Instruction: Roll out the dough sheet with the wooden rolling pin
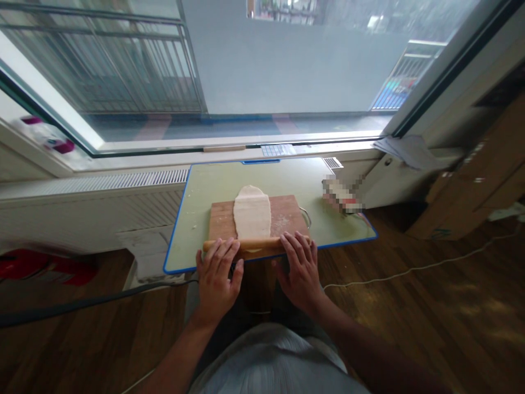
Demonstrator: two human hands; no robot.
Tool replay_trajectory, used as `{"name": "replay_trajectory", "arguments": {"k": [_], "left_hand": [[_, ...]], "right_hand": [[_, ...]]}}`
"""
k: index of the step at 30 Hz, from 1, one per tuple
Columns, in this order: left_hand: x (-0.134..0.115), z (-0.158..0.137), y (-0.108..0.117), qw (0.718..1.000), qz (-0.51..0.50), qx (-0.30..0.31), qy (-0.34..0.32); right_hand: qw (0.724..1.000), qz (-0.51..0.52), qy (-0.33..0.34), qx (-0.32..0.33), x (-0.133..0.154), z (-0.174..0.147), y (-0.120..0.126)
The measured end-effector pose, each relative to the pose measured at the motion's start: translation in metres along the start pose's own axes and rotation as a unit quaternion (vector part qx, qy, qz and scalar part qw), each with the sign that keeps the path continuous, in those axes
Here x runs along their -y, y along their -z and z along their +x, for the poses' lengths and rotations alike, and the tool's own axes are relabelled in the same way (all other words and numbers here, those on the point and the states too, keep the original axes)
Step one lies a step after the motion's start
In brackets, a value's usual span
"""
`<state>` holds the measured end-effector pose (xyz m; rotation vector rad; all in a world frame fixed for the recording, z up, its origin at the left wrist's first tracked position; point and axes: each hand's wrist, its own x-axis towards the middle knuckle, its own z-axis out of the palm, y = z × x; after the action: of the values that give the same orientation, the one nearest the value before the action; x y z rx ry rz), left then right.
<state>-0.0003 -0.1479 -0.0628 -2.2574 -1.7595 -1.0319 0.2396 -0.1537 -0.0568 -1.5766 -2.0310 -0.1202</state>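
Note:
A wooden rolling pin (262,244) lies across the near edge of a wooden cutting board (286,210). Over its left end curl the fingers of my left hand (219,272), closed on it. My right hand (301,268) grips the right end the same way, thumb on the near side. A flat, long oval sheet of pale dough (252,212) stretches from the pin past the board's far edge. Its near end passes under the pin, where a small bit shows. White flour dusts the board right of the dough.
The board stands on a pale green table with a blue rim (353,237). A pixelated item (342,196) lies at the table's right. Behind are a radiator (143,179) and a window; a red cylinder (49,266) is at left, a cardboard box (463,191) at right.

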Motion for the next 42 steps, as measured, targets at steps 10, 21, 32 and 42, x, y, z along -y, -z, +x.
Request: {"name": "replay_trajectory", "arguments": {"k": [10,21,32,42], "left_hand": [[0.000,0.002,-0.013,0.997,0.004,-0.071,-0.040],[0.000,-0.004,-0.017,0.995,0.020,-0.074,-0.064],[0.007,-0.009,-0.022,0.993,0.016,-0.080,-0.082],[0.005,-0.011,-0.019,0.993,0.033,-0.079,-0.083]], "right_hand": [[0.999,0.016,0.019,-0.044,0.001,-0.006,-0.004],[0.998,0.017,0.026,-0.051,0.002,-0.012,-0.006],[0.998,0.007,0.033,-0.052,0.003,-0.014,-0.004],[0.997,-0.001,0.037,-0.061,0.002,-0.015,-0.004]]}}
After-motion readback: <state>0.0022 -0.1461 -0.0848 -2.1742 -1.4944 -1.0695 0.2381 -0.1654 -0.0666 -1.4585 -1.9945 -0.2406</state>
